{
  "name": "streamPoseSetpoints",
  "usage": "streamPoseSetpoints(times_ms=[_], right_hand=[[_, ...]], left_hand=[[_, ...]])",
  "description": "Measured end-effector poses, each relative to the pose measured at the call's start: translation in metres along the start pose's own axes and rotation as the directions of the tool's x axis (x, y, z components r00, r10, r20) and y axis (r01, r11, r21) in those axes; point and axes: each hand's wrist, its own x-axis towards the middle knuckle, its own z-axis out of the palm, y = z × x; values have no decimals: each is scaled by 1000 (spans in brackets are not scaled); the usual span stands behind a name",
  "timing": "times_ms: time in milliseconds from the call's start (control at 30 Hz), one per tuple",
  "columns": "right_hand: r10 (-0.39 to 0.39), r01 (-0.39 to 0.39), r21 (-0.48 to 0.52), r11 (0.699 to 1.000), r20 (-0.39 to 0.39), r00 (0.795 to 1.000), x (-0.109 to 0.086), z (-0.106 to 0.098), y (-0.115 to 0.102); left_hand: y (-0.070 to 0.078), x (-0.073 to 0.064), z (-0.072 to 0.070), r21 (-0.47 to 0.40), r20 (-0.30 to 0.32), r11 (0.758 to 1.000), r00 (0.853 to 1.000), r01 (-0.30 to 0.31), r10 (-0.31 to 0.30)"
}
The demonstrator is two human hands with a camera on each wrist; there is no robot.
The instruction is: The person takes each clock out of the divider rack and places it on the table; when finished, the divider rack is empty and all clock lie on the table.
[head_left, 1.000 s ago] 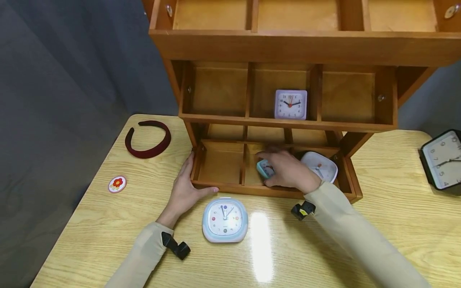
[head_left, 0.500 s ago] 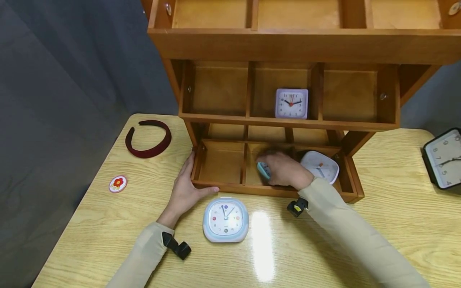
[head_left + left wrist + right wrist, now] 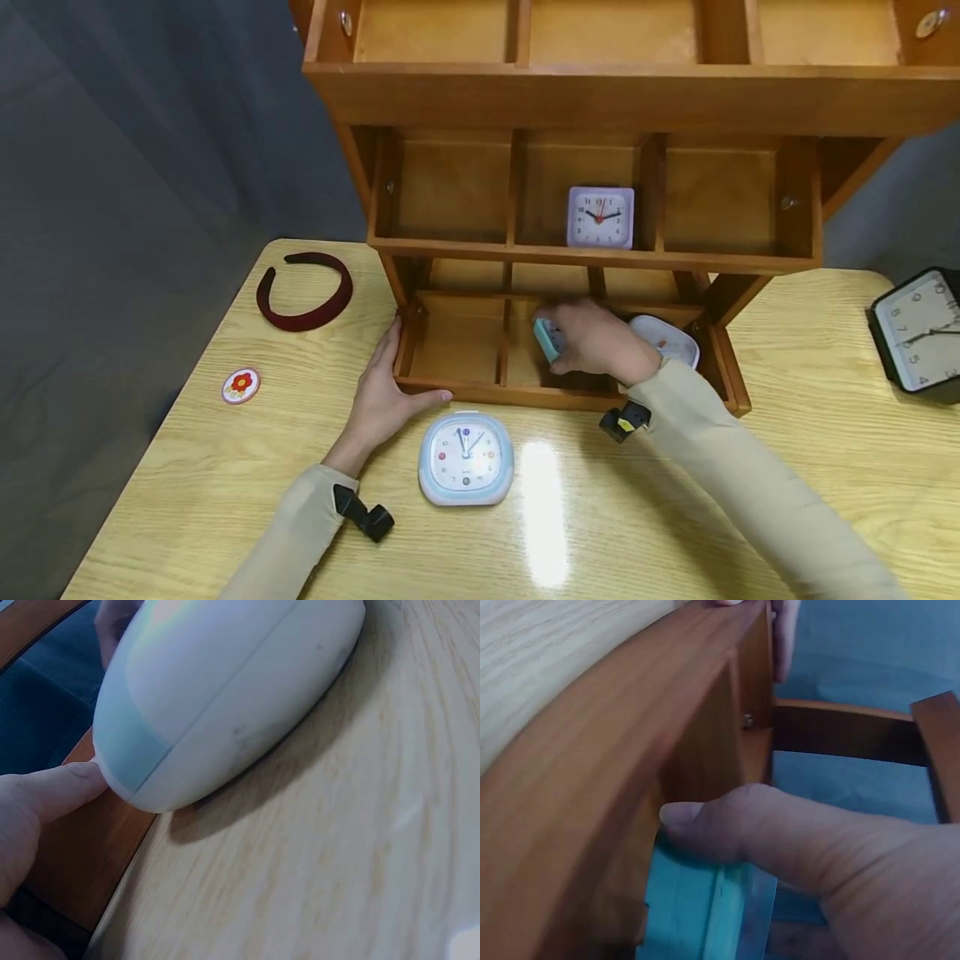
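Note:
My right hand [image 3: 600, 340] pinches a small teal clock [image 3: 548, 338] in the middle compartment of the bottom drawer [image 3: 453, 390]. Its thumb [image 3: 705, 825] lies on the teal edge in the right wrist view; the hand covers part of the dial. My left hand [image 3: 384, 400] rests against the drawer's left front corner, fingers along the side and thumb [image 3: 64, 787] straight across the front. A white clock [image 3: 666, 337] leans in the right compartment, partly hidden by the right arm. Just in front of the drawer, a light blue and white alarm clock [image 3: 467, 458] stands on the table.
Above, a pulled-out drawer holds a lilac square clock [image 3: 600, 217] in its middle compartment, and another drawer [image 3: 600, 100] overhangs it. On the table's left lie a dark red headband [image 3: 318, 315] and a round flower badge [image 3: 241, 386]. A black-framed clock [image 3: 918, 333] stands far right.
The teal clock, in my right hand, has turned and shifted slightly within the middle compartment. The white clock beside it has tipped back. My left hand keeps its place on the drawer corner.

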Motion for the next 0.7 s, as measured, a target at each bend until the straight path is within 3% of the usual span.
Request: streamPoseSetpoints(times_ms=[433, 700], right_hand=[[-48, 51, 16, 999, -133, 990, -27, -15, -16], [-64, 65, 2, 998, -146, 987, -52, -15, -24]], left_hand=[[-1, 0, 0, -3, 1, 1000, 1000, -4, 4], [0, 0, -1, -4, -2, 1000, 1000, -4, 4]])
